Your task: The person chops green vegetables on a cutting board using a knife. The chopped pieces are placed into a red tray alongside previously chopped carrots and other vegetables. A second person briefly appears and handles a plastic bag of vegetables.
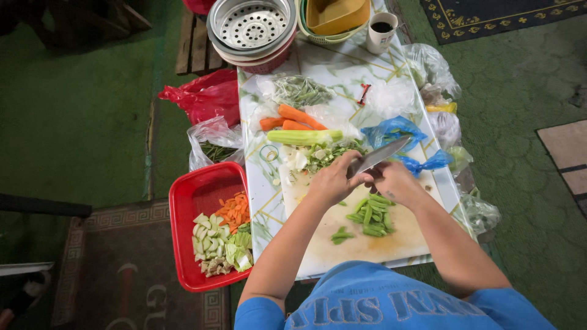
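My right hand grips the handle of a kitchen knife, its blade pointing up and away to the right. My left hand meets it at the base of the blade, fingers pinched there; what it pinches is hidden. Both hands hover over a pale cutting board. Cut green bean pieces lie on the board just below my right hand. Beyond my hands lie chopped greens, a celery stalk and carrots.
A red tray with chopped carrot and vegetables sits left of the low table. Stacked metal steamer and bowls, a yellow basket and a cup stand at the far end. Plastic bags line the right side.
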